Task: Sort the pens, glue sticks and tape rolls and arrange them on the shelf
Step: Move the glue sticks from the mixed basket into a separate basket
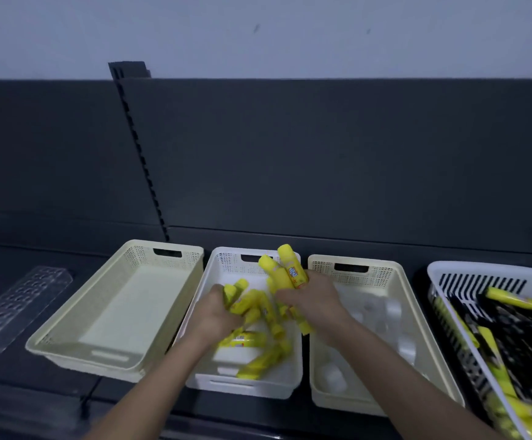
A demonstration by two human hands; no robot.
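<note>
Your glue sticks [258, 312] lie heaped in the white tray [245, 387], the middle one of three trays set side by side on the dark shelf [20, 398]. Your left hand [215, 315] is down in the heap, fingers curled round a few sticks at its left edge; your right hand [314, 298] grips a bunch [285, 268] of them over the tray's right side — two yellow caps stand up past the far rim, and another end pokes out below the fist.

Just beside it on the right, a cream tray [328, 404] holds the tape rolls [331, 376]; they are pale and blurred, lying flat. Further right stands a slatted basket [449, 271]; the pens [519, 338] lie in it in a dark jumble, with more yellow sticks [522, 304] on top of them and among them.

On the left of the white tray sits a second cream tray [77, 354]; beyond that a clear strip [20, 306] with rows of holes lies flat on the shelf. Behind everything runs a dark back panel [322, 154] with a slotted upright [141, 160] — above it, a pale wall [290, 33].
</note>
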